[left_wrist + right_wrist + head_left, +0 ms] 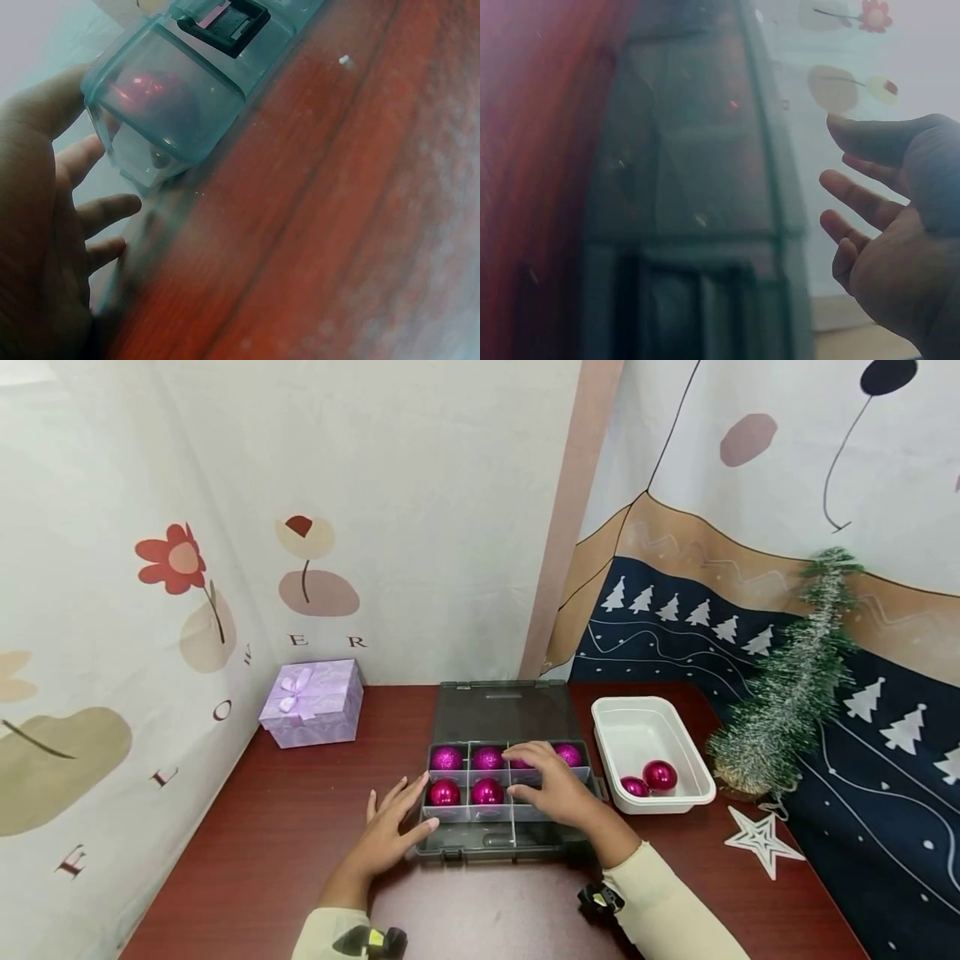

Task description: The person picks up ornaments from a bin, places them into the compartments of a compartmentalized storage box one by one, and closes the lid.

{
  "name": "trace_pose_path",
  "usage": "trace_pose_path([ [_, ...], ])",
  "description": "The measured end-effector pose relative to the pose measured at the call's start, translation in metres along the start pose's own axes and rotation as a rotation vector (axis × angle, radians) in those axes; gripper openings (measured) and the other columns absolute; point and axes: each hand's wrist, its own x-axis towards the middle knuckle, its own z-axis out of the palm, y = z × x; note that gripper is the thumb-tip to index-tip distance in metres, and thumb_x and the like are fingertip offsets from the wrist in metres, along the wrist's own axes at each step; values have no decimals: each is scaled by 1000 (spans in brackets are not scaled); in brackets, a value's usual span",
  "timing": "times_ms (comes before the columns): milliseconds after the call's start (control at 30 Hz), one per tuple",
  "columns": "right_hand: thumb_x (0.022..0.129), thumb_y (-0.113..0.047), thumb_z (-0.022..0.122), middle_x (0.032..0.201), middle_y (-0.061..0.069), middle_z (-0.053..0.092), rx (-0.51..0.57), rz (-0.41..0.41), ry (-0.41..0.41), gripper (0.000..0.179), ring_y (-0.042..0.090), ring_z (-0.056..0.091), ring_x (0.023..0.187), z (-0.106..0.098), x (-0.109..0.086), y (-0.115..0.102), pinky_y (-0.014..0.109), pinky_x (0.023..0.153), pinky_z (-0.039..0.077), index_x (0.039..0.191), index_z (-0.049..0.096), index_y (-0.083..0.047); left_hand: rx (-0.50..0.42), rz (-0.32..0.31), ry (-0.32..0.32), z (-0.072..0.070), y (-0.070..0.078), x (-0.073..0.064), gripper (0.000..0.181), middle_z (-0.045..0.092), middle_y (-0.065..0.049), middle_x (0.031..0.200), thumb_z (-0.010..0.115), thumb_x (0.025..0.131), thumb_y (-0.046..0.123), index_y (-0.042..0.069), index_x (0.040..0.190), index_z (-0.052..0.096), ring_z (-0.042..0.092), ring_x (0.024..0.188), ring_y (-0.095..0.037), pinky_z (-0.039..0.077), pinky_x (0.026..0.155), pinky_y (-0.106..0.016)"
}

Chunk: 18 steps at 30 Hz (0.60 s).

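Note:
A dark clear organizer box (pixel 480 837) lies with its lid (pixel 510 710) folded back. Shiny and glittery magenta Christmas balls (pixel 487 791) sit one to a compartment in its back and middle rows. My left hand (pixel 390 835) rests against the box's left end with fingers spread; the left wrist view shows its thumb and a finger at the clear wall (pixel 172 97). Over the right half hovers my right hand (pixel 555 785), fingers loosely bent, partly hiding one back-row ball (pixel 520 763). Nothing shows between its fingers in the right wrist view, where the hand (pixel 900 232) is above the box.
Right of the box, a white tub (pixel 626 727) contains two magenta balls (pixel 660 775). Further right stand a small tinsel tree (pixel 795 702) and a white star (pixel 761 839). A lilac gift box (pixel 318 710) sits at the back left, near the printed curtain (pixel 420 527).

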Motion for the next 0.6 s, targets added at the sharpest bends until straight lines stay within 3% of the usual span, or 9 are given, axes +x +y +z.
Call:
trace_pose_path([
  [267,93,-6,86,142,13,70,39,-4,87,46,36,63,137,-32,-11,9,63,116,53,137,73,-5,0,3,7,1,1,1,81,49,-13,172,74,100,45,24,171,41,32,163,-51,-8,123,-86],
  [367,93,-4,85,139,13,71,62,-15,112,44,35,66,135,-43,-16,15,57,116,54,135,74,-6,-1,5,11,1,2,1,81,49,-13,171,74,99,44,23,170,41,32,163,-51,-7,123,-86],
  [500,93,-5,85,137,14,72,85,6,142,41,26,67,119,-57,-21,22,40,97,61,133,76,-7,-5,2,10,0,2,0,81,49,-13,171,74,99,44,23,170,41,32,163,-52,-8,123,-86],
  [600,94,-5,85,136,16,72,96,20,154,40,18,61,102,-66,-24,27,37,80,56,132,76,-7,-6,2,14,0,3,-1,81,49,-14,171,74,99,44,22,170,42,33,163,-53,-7,122,-86],
])
